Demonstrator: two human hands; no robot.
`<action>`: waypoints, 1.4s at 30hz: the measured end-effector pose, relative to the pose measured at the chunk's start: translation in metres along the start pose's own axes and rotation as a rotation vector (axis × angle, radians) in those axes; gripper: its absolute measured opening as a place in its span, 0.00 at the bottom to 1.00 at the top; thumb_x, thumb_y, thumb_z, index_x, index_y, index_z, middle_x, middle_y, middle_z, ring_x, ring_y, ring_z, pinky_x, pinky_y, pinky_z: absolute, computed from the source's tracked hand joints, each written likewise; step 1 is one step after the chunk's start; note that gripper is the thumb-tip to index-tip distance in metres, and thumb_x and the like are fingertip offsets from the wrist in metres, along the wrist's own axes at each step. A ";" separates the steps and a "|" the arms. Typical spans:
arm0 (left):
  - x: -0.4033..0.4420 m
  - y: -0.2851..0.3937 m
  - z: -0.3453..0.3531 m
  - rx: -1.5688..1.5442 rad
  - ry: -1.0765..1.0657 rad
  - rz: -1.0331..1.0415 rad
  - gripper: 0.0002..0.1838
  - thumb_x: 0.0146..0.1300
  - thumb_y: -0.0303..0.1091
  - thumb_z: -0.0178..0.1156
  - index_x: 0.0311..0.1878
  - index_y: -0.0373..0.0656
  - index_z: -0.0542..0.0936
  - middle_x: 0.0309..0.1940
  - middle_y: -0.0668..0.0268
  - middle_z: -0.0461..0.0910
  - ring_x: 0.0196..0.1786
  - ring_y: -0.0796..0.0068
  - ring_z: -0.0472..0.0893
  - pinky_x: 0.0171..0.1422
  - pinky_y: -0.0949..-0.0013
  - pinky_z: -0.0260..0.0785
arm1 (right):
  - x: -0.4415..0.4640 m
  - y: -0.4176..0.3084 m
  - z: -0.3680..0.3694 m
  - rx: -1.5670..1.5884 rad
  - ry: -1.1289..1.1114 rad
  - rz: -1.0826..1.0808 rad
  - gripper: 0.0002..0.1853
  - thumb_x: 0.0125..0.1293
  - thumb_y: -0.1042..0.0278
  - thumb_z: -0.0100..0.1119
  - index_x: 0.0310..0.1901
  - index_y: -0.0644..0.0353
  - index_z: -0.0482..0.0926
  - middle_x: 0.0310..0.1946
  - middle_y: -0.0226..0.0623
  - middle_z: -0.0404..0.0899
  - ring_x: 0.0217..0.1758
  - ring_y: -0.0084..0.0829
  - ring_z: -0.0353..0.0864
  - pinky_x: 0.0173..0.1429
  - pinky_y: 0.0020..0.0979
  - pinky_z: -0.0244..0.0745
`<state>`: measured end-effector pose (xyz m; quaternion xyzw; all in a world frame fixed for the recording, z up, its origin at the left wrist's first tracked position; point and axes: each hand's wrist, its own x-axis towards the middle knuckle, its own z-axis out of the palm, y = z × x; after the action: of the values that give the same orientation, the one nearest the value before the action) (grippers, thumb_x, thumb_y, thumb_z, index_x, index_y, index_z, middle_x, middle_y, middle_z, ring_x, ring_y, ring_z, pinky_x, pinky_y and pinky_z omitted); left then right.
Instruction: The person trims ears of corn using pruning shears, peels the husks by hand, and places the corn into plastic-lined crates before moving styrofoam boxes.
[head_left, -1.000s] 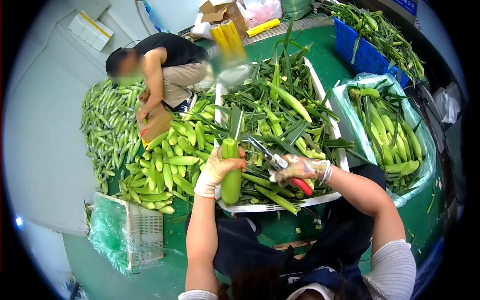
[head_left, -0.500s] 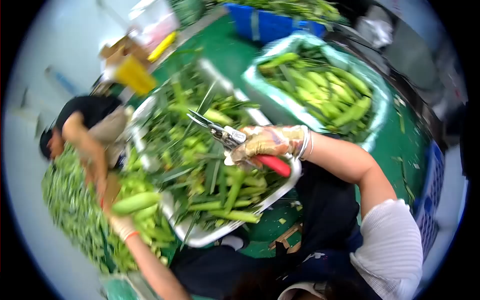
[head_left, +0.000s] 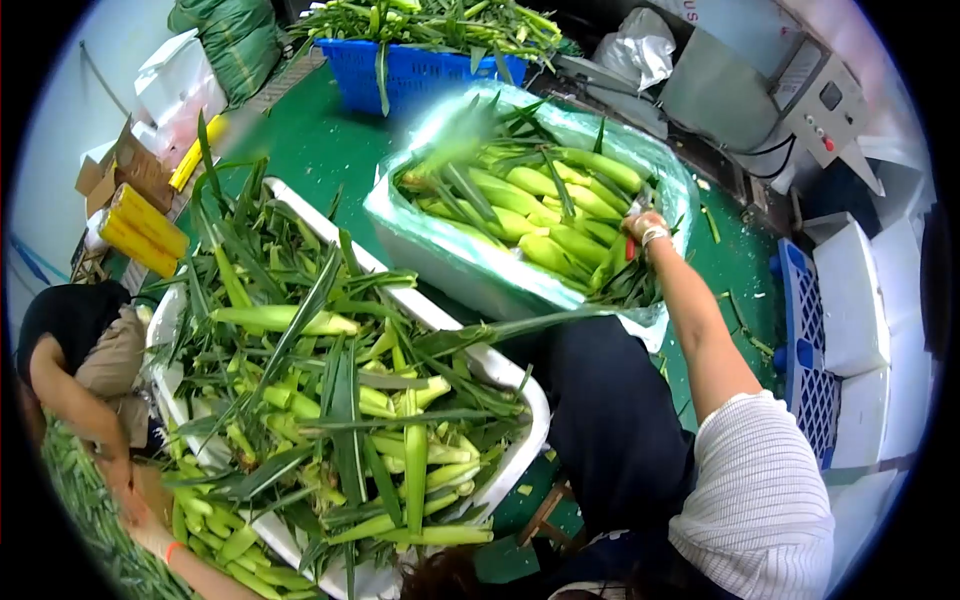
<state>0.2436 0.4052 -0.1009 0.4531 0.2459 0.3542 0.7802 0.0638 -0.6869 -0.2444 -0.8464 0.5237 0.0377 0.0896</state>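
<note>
My gloved right hand (head_left: 648, 226) is closed round red-handled pruning shears (head_left: 630, 247) at the right end of a lined white box (head_left: 480, 270). Under and beside it lie green ears of corn (head_left: 545, 190) in their husks. At the lower left edge, my left hand (head_left: 148, 532) reaches out beside a heap of ears (head_left: 235, 545), close to a co-worker's hand; its fingers are not clear. Between my arms stands a white tub (head_left: 535, 420) heaped with cut husks, leaves and stalks (head_left: 340, 400).
A co-worker (head_left: 85, 350) bends over a leafy green pile (head_left: 75, 490) at the left. Behind the boxes stands a blue crate (head_left: 420, 80) full of leaves. To the right are a blue plastic crate (head_left: 808, 345), white foam boxes (head_left: 850, 300) and a machine control panel (head_left: 828, 110).
My right hand has carried the shears from above the husk tub to the lined box of corn. My left hand has moved down and left in view. The camera view has turned.
</note>
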 end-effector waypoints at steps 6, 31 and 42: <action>-0.187 0.039 0.090 0.419 -0.846 -0.424 0.20 0.65 0.37 0.56 0.53 0.32 0.73 0.41 0.64 0.79 0.42 0.80 0.78 0.37 0.78 0.71 | -0.076 -0.047 -0.061 1.004 -0.012 -0.356 0.14 0.52 0.67 0.66 0.39 0.61 0.77 0.31 0.39 0.80 0.31 0.32 0.79 0.38 0.33 0.77; -0.409 0.001 0.077 0.462 -0.893 -0.235 0.45 0.39 0.28 0.76 0.61 0.40 0.61 0.53 0.63 0.72 0.52 0.71 0.73 0.57 0.67 0.70 | -0.496 -0.320 -0.132 0.962 -0.946 -1.437 0.33 0.41 0.71 0.75 0.52 0.64 0.70 0.36 0.34 0.79 0.37 0.26 0.77 0.47 0.28 0.74; -0.352 0.013 0.057 0.931 -0.699 0.246 0.39 0.38 0.24 0.63 0.61 0.38 0.65 0.50 0.55 0.75 0.51 0.66 0.76 0.56 0.70 0.69 | -0.469 -0.302 -0.116 0.253 -0.515 -1.618 0.42 0.39 0.49 0.74 0.49 0.69 0.63 0.42 0.56 0.70 0.51 0.50 0.72 0.58 0.40 0.67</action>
<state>0.0583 0.1060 -0.0401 0.8626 0.0499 0.1266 0.4873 0.1197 -0.1655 -0.0224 -0.9082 -0.2776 0.0944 0.2986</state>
